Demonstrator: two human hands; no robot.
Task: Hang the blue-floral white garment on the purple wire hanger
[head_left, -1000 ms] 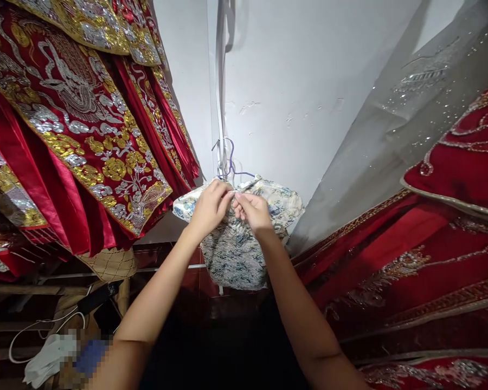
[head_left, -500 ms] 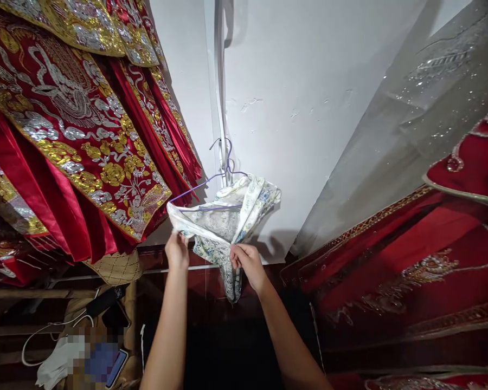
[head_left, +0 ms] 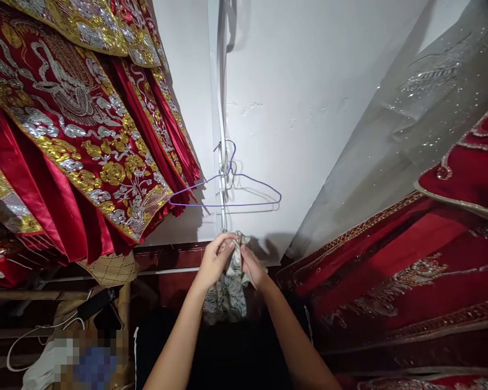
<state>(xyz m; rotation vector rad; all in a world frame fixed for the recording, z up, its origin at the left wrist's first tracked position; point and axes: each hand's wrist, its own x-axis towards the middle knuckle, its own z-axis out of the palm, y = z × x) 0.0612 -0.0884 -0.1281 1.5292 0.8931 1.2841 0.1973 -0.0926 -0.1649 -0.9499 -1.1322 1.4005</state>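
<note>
A: What is around the grip, from the big things to the small?

B: To the left of the grip and above it hang the red robes with gold and silver embroidery (head_left: 81, 130). To the right lie more red embroidered garments (head_left: 410, 260) under a grey sequined veil (head_left: 390, 135). Behind the grip stands the white wall (head_left: 301, 81). Directly above the grip the purple wire hanger (head_left: 228, 192) hangs bare on a hook.

A: And the grip itself?

B: The left hand (head_left: 215, 260) and the right hand (head_left: 254, 268) are close together, and the fingers of both pinch the top of the blue-and-white patterned cloth (head_left: 228, 292). The cloth is bunched between the hands and hangs down below them, in front of the dark space.

A: What can go wrong, in your opinion?

B: I think the cloth can slip, because only its top edge is pinched and the rest hangs free. If it falls, it lands in the dark clutter below, where it is difficult to find. Also, if the hands rise, they can knock the hanger, and it may swing off its hook. The embroidery to the left looks rough; the thin cloth may catch on it.
</note>
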